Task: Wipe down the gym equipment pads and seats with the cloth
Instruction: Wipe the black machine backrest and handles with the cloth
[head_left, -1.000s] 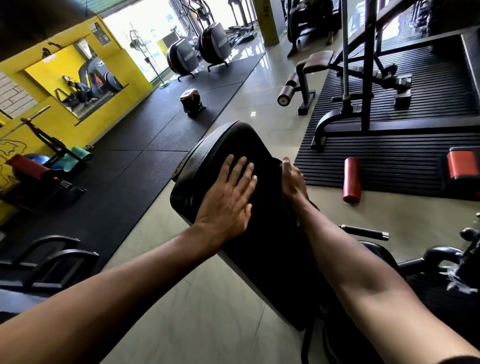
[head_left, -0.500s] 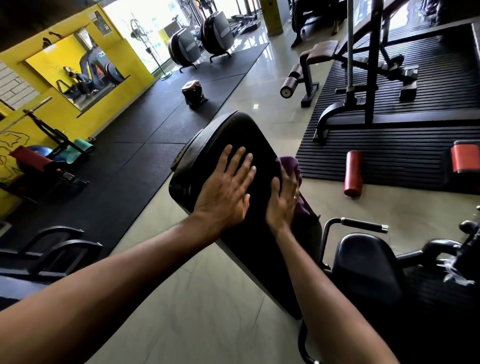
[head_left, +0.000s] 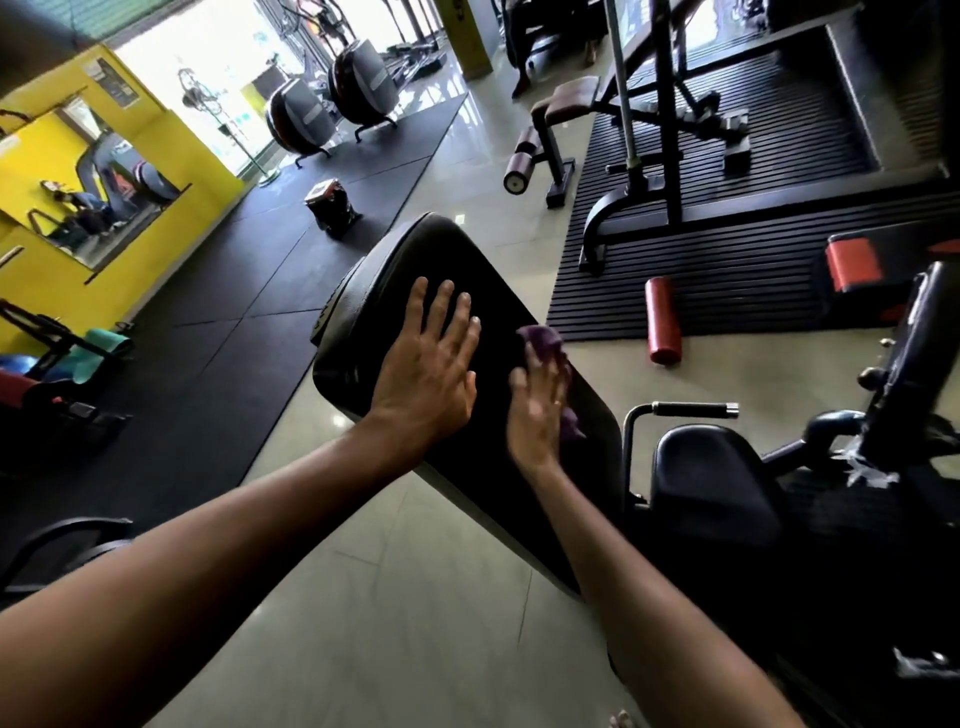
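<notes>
A long black back pad (head_left: 467, 265) of a gym machine slants up across the middle of the view. My left hand (head_left: 431, 364) lies flat on its face with fingers spread. Just to the right, my right hand (head_left: 537, 400) presses a purple cloth (head_left: 543, 340) against the pad's right side; the cloth shows above and below my fingers. Below right of the pad sits the machine's black seat (head_left: 711, 478).
A chrome-tipped handle (head_left: 691, 410) sticks out above the seat. A red roller (head_left: 662, 327) lies by the ribbed black mat (head_left: 727, 260) with a bench rack. Black floor mats (head_left: 234, 312), a yellow mirrored wall and exercise bikes lie to the left.
My right hand has come from the pad's far right edge onto its face, bringing the purple cloth into sight and sliding it down the pad. My left hand stays flat on the pad.
</notes>
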